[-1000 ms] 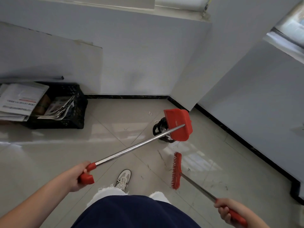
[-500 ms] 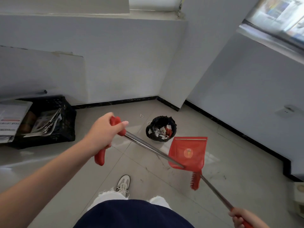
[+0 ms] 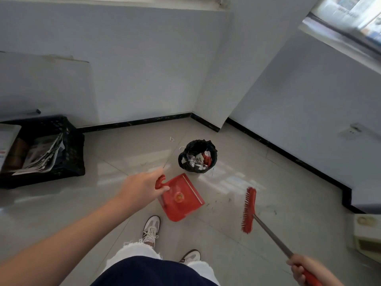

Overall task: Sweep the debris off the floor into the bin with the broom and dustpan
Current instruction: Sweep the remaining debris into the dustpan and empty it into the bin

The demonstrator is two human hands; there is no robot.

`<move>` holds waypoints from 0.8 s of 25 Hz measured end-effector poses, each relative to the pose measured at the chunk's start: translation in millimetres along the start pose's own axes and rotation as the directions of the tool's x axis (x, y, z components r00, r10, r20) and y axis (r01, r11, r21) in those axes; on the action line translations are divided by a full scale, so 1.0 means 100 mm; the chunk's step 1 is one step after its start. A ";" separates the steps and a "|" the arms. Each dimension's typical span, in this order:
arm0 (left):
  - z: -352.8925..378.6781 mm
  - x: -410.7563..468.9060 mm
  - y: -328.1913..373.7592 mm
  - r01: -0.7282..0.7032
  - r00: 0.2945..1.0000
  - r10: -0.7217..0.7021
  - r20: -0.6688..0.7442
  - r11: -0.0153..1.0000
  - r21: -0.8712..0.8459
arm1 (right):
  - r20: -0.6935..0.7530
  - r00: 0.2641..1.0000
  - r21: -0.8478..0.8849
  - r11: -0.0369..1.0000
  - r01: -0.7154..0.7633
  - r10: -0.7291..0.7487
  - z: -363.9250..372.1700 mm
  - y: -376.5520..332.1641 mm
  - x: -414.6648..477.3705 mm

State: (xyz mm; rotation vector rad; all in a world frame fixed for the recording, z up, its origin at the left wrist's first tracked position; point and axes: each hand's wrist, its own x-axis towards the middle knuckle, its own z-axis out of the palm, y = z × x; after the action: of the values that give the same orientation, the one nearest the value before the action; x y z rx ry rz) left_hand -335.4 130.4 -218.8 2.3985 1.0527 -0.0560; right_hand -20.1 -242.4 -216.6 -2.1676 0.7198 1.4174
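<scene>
Head view, only one. Left hand point(image 3: 142, 187) mid-frame, fingers point(image 3: 162, 189) wrapped round the red grip of the dustpan point(image 3: 182, 198); handle points nearly straight at the camera, so shaft is foreshortened and mostly hidden. Pan sits just below the bin point(image 3: 198, 156), mouth toward frame right, apparently low over or on the floor point(image 3: 288, 182) — can't tell if touching. Likely placed there to catch what the broom pushes in, and close to the bin for a short dump.

Right hand point(image 3: 304, 269) lower right corner, fingers closed on the red end of the broom point(image 3: 248, 209) handle. Brush head right of the pan, clear of it, bristles facing left toward the pan, tilted; looks set for a stroke to the left.

Debris: small dark specks between brush and pan point(image 3: 214, 203), plus white scraps above and left of the bin point(image 3: 172, 139). Bin has black liner, already holds paper scraps.

Black crate point(image 3: 70, 153) with newspapers at frame left, well apart. Shoes point(image 3: 151, 226) bottom centre, just below the pan.
</scene>
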 end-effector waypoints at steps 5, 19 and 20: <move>-0.11 0.19 -0.55 0.057 0.998 -0.055 -0.014 0.988 0.141 | -0.043 0.995 -0.036 0.995 0.089 -0.091 0.34 -0.41 -0.24; -0.20 1.27 -1.28 0.293 0.951 -0.262 -0.162 0.931 0.215 | 0.058 0.941 -0.310 0.890 0.334 -0.333 1.21 -3.10 -0.12; -0.20 1.39 -1.29 0.290 0.950 -0.250 -0.187 0.929 0.229 | 0.087 0.939 -0.318 0.884 0.344 -0.334 1.28 -3.35 -0.03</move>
State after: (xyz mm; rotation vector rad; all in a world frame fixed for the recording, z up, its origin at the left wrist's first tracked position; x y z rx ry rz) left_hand -331.9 306.8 -291.3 2.4941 1.5300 -0.1080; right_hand 104.8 93.3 -232.8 -2.3659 0.0766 1.4526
